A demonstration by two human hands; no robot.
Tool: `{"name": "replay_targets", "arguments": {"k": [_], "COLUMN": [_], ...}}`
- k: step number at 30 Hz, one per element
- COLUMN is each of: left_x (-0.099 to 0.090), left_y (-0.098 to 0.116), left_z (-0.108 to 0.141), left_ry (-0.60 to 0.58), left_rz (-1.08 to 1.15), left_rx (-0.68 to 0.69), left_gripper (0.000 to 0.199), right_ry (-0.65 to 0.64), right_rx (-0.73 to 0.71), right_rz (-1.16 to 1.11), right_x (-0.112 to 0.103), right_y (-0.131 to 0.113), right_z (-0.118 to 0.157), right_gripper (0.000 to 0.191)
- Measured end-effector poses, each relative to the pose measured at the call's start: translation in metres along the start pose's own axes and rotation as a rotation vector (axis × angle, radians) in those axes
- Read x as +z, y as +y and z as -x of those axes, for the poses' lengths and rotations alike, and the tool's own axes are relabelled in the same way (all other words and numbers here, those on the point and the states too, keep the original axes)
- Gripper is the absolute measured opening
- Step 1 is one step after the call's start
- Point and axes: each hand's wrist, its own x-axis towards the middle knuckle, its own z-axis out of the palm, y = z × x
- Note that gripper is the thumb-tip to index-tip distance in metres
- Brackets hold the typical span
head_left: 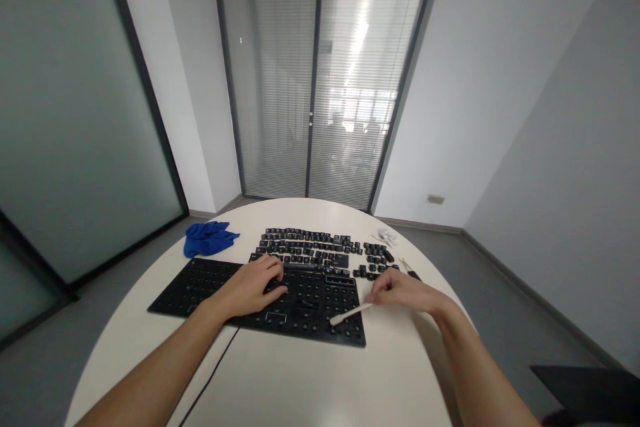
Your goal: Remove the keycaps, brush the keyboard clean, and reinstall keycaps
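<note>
A black keyboard (305, 330) lies on the table with its keycaps off, leaving the rows of switches bare. My left hand (253, 285) rests palm down on the middle of it, thumb and fingers apart, holding nothing. In a pinch at the keyboard's right end, my right hand (393, 290) has a white cleaning swab (353, 313). The swab's wide tip points left, over the switches at the right side; whether it touches them I cannot tell. Loose black keycaps (300, 247) are laid out in rows just behind the keyboard.
On the round white table (300, 380), a crumpled blue cloth (209, 238) sits at the back left. White crumpled scraps (386, 236) and a slim tool with a dark end (411, 271) lie at the right. A black cable (210, 377) runs toward the front edge.
</note>
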Motion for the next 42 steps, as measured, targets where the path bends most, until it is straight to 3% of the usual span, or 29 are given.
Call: {"name": "replay_targets", "arguments": {"k": [9, 15, 24, 29, 42], "left_x": [0.001, 0.001, 0.000, 0.001, 0.002], "left_y": [-0.002, -0.001, -0.001, -0.002, -0.004], "left_z": [0.000, 0.000, 0.000, 0.001, 0.001], "left_ry": [0.019, 0.017, 0.025, 0.018, 0.029], "left_rz": [0.022, 0.011, 0.015, 0.016, 0.019], "left_rx": [0.009, 0.004, 0.009, 0.004, 0.013], "left_gripper": [0.015, 0.016, 0.016, 0.014, 0.014], "right_ry": [0.138, 0.210, -0.016, -0.054, 0.171], "right_rx": [-0.011, -0.004, 0.036, 0.049, 0.027], "right_rz": [0.020, 0.037, -0.003, -0.029, -0.038], "right_x": [-0.004, -0.004, -0.008, -0.005, -0.011], "right_y": [0.007, 0.004, 0.002, 0.004, 0.018], "right_z": [-0.003, -0.004, 0.007, 0.005, 0.004], "right_gripper": [0.057, 0.056, 0.049, 0.042, 0.047]}}
